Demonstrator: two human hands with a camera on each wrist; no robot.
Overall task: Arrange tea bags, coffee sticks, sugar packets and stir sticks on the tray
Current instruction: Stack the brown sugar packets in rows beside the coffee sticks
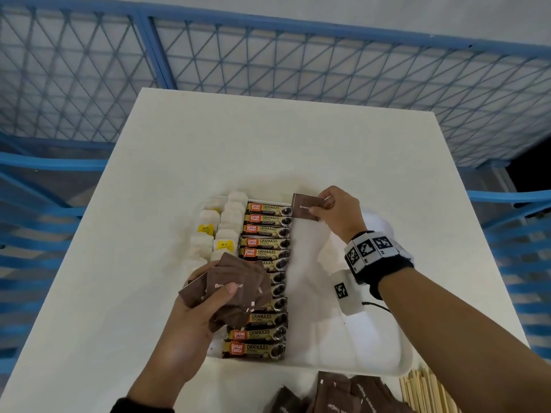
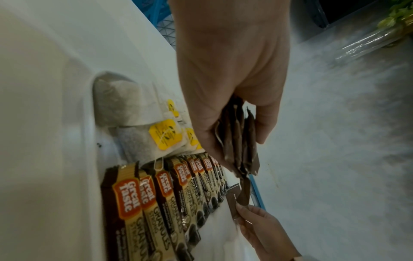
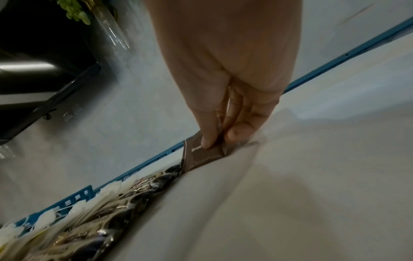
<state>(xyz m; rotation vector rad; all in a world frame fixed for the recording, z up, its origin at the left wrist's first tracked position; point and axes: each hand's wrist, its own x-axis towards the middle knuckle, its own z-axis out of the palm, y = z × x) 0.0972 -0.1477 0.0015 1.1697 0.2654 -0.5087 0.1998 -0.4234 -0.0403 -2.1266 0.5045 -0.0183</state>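
Note:
A white tray (image 1: 372,366) lies on the white table (image 1: 268,138). Tea bags (image 1: 225,222) with yellow tags fill its left side, and a column of coffee sticks (image 1: 265,231) runs beside them. My right hand (image 1: 334,211) pinches one brown sugar packet (image 1: 305,205) at the tray's far edge, just right of the top coffee stick; the right wrist view shows the sugar packet (image 3: 201,155) touching the tray. My left hand (image 1: 205,296) grips a bunch of brown sugar packets (image 1: 235,290) above the coffee sticks (image 2: 170,199); the same bunch of sugar packets (image 2: 239,141) hangs edge-on in the left wrist view.
More brown sugar packets (image 1: 337,394) lie loose on the table in front of the tray. Wooden stir sticks (image 1: 426,391) lie at the bottom right. A blue lattice fence (image 1: 268,58) stands behind the table.

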